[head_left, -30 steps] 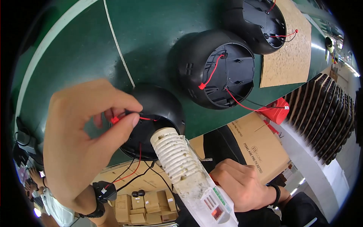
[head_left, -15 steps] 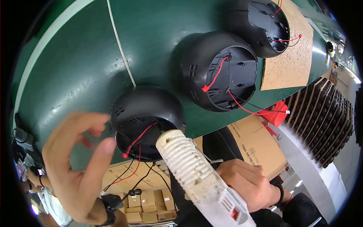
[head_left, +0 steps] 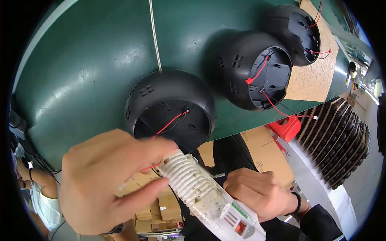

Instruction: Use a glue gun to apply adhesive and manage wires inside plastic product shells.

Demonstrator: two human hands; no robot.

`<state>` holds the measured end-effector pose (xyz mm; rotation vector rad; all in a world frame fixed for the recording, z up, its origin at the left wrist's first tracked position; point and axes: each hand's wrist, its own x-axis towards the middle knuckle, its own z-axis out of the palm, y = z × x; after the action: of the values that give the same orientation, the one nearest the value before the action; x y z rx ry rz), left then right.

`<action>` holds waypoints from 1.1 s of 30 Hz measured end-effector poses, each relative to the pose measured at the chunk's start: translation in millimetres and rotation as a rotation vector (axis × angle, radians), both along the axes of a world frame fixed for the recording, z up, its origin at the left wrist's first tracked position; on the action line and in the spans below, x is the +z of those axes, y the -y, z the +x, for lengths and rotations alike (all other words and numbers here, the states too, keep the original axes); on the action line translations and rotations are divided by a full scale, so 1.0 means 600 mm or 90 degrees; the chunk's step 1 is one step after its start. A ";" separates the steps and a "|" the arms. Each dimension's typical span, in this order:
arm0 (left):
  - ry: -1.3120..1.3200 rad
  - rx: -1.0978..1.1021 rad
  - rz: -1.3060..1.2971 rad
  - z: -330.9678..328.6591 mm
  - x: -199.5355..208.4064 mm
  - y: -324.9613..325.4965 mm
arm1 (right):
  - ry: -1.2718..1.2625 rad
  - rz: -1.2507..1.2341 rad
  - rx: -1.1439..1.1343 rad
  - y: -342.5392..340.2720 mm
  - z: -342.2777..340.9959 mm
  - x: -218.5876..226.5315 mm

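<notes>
My right hand [head_left: 261, 195] is closed around a white, ribbed, stained glue gun [head_left: 201, 186] with a red switch. The gun's front end points toward a black round shell [head_left: 173, 88] at the table's front edge. That shell's opening faces me, with a thin red wire [head_left: 169, 123] coming out of it. My left hand [head_left: 108, 176], somewhat blurred, is beside the gun's front end, its thumb and fingers apart. A piece of red wire shows between them; whether the fingers touch it is hard to see.
Two more black round shells [head_left: 241, 66] with red wires stand to the right on the green table [head_left: 92, 96]. Beyond them lies a brown board [head_left: 311, 82]. A red container [head_left: 287, 127], cardboard boxes [head_left: 265, 154] and stacked layers of black round parts [head_left: 335, 142] are at right. Another person [head_left: 44, 201] is at far left.
My left hand has moved right, from beside the nearest shell to the glue gun's front end. The view has shifted, so the shells appear farther right. My right hand keeps its hold.
</notes>
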<state>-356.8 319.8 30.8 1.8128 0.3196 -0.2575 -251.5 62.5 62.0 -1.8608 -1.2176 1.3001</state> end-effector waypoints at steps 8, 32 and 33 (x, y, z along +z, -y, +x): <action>0.067 0.037 0.092 -0.014 -0.025 -0.029 | 0.083 0.016 -0.023 -0.010 -0.032 -0.003; -0.022 0.107 0.041 -0.071 -0.024 -0.039 | 0.051 -0.030 -0.013 0.007 -0.018 0.005; -0.014 0.104 0.038 -0.071 -0.025 -0.041 | 0.036 -0.018 -0.037 0.006 -0.017 0.007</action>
<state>-399.6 344.1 15.5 1.8323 0.4926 -0.1549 -261.7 59.1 66.5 -1.9505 -1.1713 1.2470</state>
